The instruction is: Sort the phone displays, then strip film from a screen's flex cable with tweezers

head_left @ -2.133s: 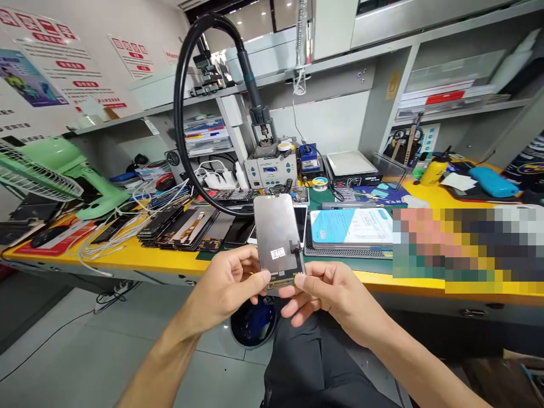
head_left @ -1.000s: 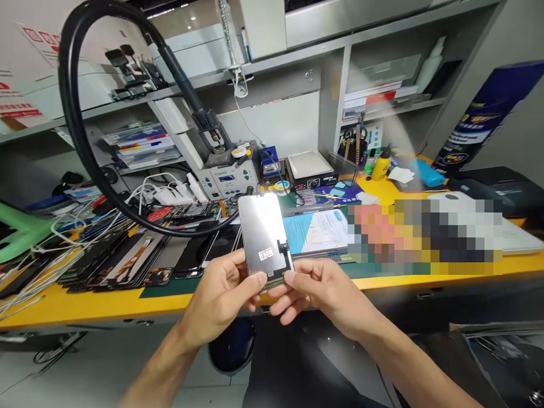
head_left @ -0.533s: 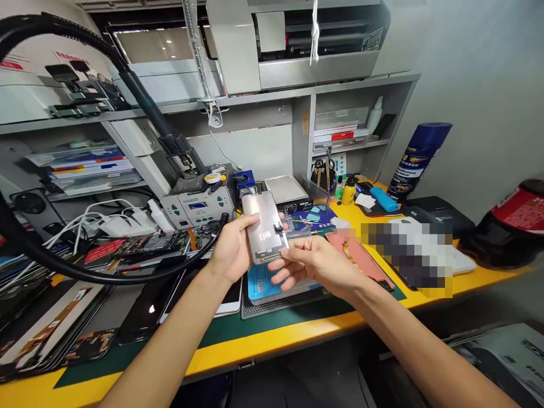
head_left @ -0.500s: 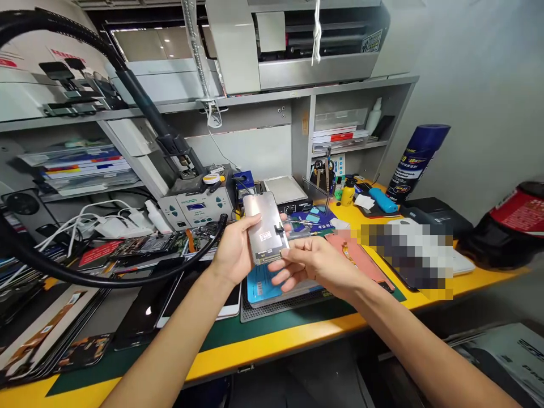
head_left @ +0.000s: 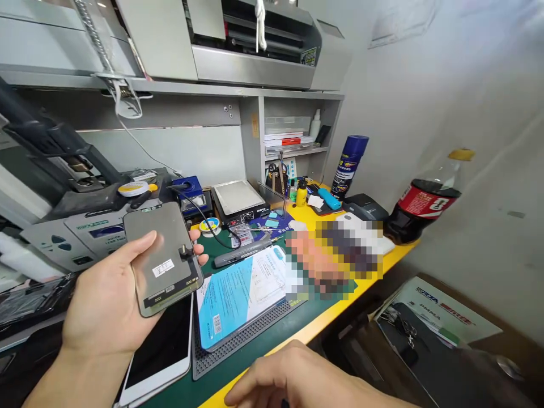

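It looked like a phone-repair workshop — a yellow bench (head_left: pixel 302 215) carried a soldering station (head_left: pixel 96 233), a knobbed, flat-topped device (head_left: pixel 238 198) and a green work mat (head_left: pixel 255 348), and a bare phone screen (head_left: pixel 168 246) was held up there.

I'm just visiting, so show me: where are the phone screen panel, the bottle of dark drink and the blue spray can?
Phone screen panel (head_left: pixel 169 249): head view, bare back above its white label.
Bottle of dark drink (head_left: pixel 428 202): head view, red label.
Blue spray can (head_left: pixel 349 167): head view, mid-body.
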Available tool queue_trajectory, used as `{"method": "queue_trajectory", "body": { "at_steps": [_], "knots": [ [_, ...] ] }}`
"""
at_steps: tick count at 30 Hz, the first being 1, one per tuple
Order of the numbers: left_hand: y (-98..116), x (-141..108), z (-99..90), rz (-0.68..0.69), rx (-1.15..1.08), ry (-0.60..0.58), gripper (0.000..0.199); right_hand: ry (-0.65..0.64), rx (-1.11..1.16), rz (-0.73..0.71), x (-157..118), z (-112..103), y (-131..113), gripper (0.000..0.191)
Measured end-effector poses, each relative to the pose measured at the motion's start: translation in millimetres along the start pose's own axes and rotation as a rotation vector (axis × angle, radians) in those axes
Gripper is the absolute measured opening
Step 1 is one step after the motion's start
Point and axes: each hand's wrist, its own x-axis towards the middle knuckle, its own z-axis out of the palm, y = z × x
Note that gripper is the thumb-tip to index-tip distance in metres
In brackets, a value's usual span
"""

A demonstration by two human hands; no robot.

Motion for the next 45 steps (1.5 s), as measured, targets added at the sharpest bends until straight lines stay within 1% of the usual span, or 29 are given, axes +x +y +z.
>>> {"method": "queue_trajectory", "body": {
  "at_steps": [2,4,5,7,8,9,10,11,12,13,14,15,16,18,19,20,22,23,25,27,29,31,32,34,36,38,41,43,45],
  "knots": [
    [-1.4,-0.6,0.3,-0.004,0.020,-0.023,0.026,0.019,0.022,0.021,-5.3,3.4,-3.8,0.056],
    [-4.1,2.1,-1.2,-0.015,0.043,-0.069,0.029,0.071,0.060,0.031,-7.7,9.9,-7.7,0.050],
    [-6.2,3.3,-1.7,-0.021,0.048,-0.098,0.031,0.134,0.122,0.021,-7.0,13.2,-9.0,0.048],
    [-12.5,1.0,-0.9,-0.045,0.043,-0.159,0.032,0.293,0.308,-0.042,-2.0,17.7,-10.3,0.052],
    [-17.0,-4.0,0.2,-0.070,0.037,-0.199,0.032,0.370,0.404,-0.078,1.3,18.8,-10.9,0.057],
    [-22.4,-11.9,1.6,-0.106,0.031,-0.242,0.032,0.397,0.445,-0.109,4.6,19.5,-11.8,0.064],
    [-28.4,-22.2,2.7,-0.149,0.037,-0.274,0.033,0.404,0.444,-0.136,7.1,20.2,-13.2,0.064],
    [-34.9,-33.9,3.1,-0.245,0.003,-0.352,0.037,0.398,0.443,-0.152,8.9,21.4,-15.1,0.055],
    [-41.3,-45.6,2.3,-0.306,-0.054,-0.412,0.038,0.401,0.426,-0.174,9.9,23.3,-17.0,0.043],
    [-47.0,-56.4,-0.3,-0.317,-0.064,-0.410,0.042,0.401,0.413,-0.184,10.5,25.9,-18.8,0.034],
    [-51.3,-66.0,-5.4,-0.316,-0.066,-0.403,0.045,0.392,0.403,-0.189,11.1,29.3,-20.2,0.032],
    [-53.8,-74.8,-13.1,-0.288,-0.063,-0.420,0.048,0.363,0.401,-0.190,12.2,33.6,-20.8,0.033],
    [-54.5,-83.4,-23.6,-0.210,-0.041,-0.393,0.046,0.343,0.382,-0.182,13.8,39.2,-20.8,0.035],
    [-51.9,-102.9,-51.2,0.005,0.097,-0.277,0.038,0.343,0.267,-0.157,18.9,55.5,-18.8,0.038],
    [-49.8,-114.1,-66.9,0.106,0.209,-0.189,0.040,0.343,0.198,-0.158,22.5,66.5,-17.1,0.040],
    [-47.9,-125.7,-82.9,0.174,0.328,-0.088,0.049,0.345,0.134,-0.166,27.0,79.4,-15.2,0.040],
    [-45.5,-147.5,-113.1,0.221,0.543,0.080,0.064,0.312,0.006,-0.227,38.7,108.8,-12.3,0.040],
    [-44.9,-156.6,-126.5,0.221,0.629,0.122,0.067,0.287,-0.021,-0.253,45.9,124.4,-11.9,0.040],
    [-43.1,-169.6,-149.2,0.214,0.747,0.216,0.069,0.236,-0.069,-0.303,61.2,154.5,-14.0,0.036],
    [-36.9,-176.1,-167.2,0.171,0.836,0.284,0.066,0.175,-0.114,-0.351,75.2,179.9,-19.6,0.031],
    [-22.7,-177.3,-182.3,0.120,0.953,0.329,0.061,0.110,-0.143,-0.371,85.0,197.6,-26.1,0.022],
    [-0.8,-173.9,-195.4,0.097,1.137,0.356,0.057,0.044,-0.157,-0.365,88.5,206.2,-30.5,0.017],
    [11.8,-170.2,-201.3,0.072,1.291,0.389,0.053,0.010,-0.158,-0.352,87.9,207.4,-31.1,0.018],
    [35.5,-158.4,-211.0,0.025,1.398,0.402,0.044,-0.052,-0.153,-0.306,82.2,204.5,-29.0,0.028],
    [51.7,-140.7,-217.3,-0.029,1.476,0.387,0.033,-0.095,-0.148,-0.243,72.6,196.9,-23.5,0.035],
    [57.3,-119.1,-220.0,-0.084,1.541,0.394,0.033,-0.107,-0.147,-0.178,61.6,187.1,-17.1,0.034],
    [52.3,-87.6,-220.7,-0.118,1.564,0.451,0.028,-0.114,-0.133,-0.112,46.5,171.8,-8.3,0.033],
    [47.0,-73.3,-220.4,-0.097,1.511,0.469,0.025,-0.113,-0.116,-0.083,36.7,162.7,-1.2,0.034],
    [43.8,-67.1,-217.6,-0.026,1.394,0.433,0.023,-0.080,-0.083,-0.043,24.9,154.1,8.5,0.037]
  ]
}}
